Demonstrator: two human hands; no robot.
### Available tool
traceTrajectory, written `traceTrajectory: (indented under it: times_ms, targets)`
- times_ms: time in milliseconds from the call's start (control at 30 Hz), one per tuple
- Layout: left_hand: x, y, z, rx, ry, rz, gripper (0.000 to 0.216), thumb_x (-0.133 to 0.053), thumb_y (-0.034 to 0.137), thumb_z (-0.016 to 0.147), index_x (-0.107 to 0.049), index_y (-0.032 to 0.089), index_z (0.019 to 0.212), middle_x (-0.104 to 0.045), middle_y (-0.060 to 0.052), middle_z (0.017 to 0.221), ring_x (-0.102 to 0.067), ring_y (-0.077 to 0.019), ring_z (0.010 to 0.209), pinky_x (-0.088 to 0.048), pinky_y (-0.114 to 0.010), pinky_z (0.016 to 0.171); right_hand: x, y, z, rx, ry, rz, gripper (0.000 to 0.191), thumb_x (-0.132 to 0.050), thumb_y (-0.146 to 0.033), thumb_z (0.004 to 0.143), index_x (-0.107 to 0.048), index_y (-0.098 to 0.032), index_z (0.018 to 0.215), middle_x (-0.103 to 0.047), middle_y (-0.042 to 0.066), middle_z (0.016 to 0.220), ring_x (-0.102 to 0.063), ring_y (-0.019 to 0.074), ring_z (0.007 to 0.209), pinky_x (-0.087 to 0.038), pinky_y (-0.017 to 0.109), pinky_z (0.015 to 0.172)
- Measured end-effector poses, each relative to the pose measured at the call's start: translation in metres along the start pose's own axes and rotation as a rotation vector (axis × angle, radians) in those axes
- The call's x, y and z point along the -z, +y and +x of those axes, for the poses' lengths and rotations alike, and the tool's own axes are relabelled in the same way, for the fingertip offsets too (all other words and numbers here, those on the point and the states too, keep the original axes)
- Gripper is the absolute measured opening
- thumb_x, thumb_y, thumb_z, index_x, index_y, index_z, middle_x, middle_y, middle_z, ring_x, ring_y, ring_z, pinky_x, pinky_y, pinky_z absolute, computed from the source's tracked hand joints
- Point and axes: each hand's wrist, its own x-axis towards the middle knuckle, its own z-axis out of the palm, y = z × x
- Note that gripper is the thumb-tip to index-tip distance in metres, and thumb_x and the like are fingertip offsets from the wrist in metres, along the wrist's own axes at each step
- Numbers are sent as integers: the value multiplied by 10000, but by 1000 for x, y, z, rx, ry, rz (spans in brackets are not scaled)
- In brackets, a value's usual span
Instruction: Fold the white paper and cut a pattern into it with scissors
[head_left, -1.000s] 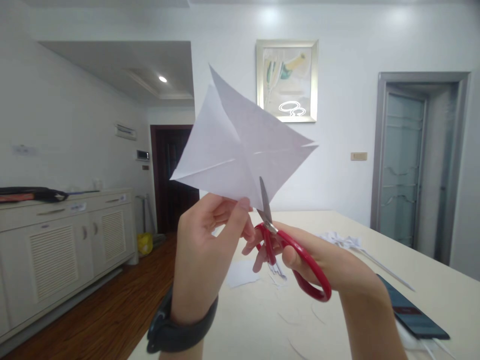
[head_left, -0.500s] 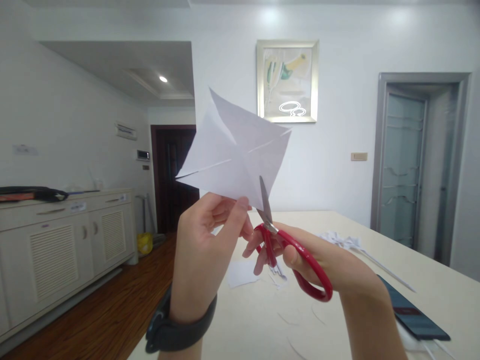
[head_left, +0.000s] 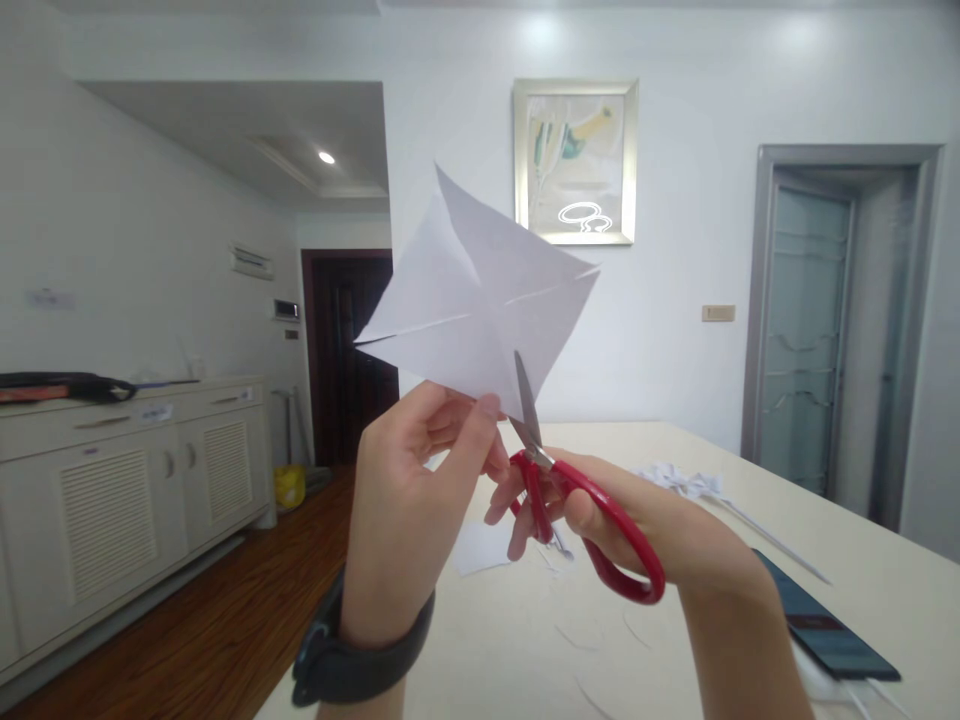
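Between thumb and fingers, my left hand [head_left: 427,480] pinches the lower edge of a white sheet of paper [head_left: 480,300], held up above the table. Slits run inward from the paper's left and right corners, and creases cross its middle. My right hand [head_left: 585,500] grips red-handled scissors [head_left: 540,455] by their loops. The blades are parted at the paper's bottom corner, with one blade in front of the sheet and the other partly hidden behind it. A dark band circles my left wrist.
On the cream table [head_left: 675,640] lie another white paper piece [head_left: 480,550], thin paper scraps [head_left: 555,560], a bunch of white paper on a stick [head_left: 690,482] and a dark phone [head_left: 825,620] at the right. A cabinet [head_left: 135,500] stands left.
The paper has tilted slightly, its upper and right corners shifting to the right. The scissors have moved a little left over the sheet, still parted. Both hands keep their holds.
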Motion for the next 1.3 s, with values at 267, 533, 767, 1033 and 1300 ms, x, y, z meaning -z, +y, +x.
traceTrajectory:
  times_ms: [267,533,767,1033,1300]
  targets:
    - [1,0,0,-5,-22,-15,246,-545,209,879,-523,194,634,-588,82,513,-564,-72,492,-466,-179,531,-5,-5,3,-90,4,3,248,-434,-305,967,-581,-129,1061,-605,85,982,-603,160,824,-463,303,763]
    - [1,1,0,22,-13,-20,260,-553,225,874,-519,192,619,-592,67,523,-564,-81,493,-462,-189,515,-12,-6,4,-59,30,-10,222,-401,-344,969,-547,-181,1005,-589,74,982,-591,189,838,-460,348,790]
    - [-1,-1,0,37,2,-36,254,-568,233,864,-521,192,618,-590,62,514,-562,-86,481,-472,-181,490,-13,-8,8,-81,61,-2,98,-403,-195,925,-501,-197,935,-564,56,959,-591,181,853,-458,334,805]
    - [-1,-1,1,67,-5,-60,248,-576,245,857,-520,191,621,-590,57,514,-564,-91,475,-488,-175,455,-14,-4,7,-32,44,-35,251,-353,-371,986,-516,-181,997,-567,58,962,-592,173,855,-467,339,829]
    - [-2,0,0,96,-5,-81,247,-577,255,849,-523,193,616,-587,44,512,-555,-105,461,-480,-180,407,-15,-4,7,-42,73,-18,230,-377,-380,982,-517,-198,998,-567,54,981,-590,159,851,-481,299,800]
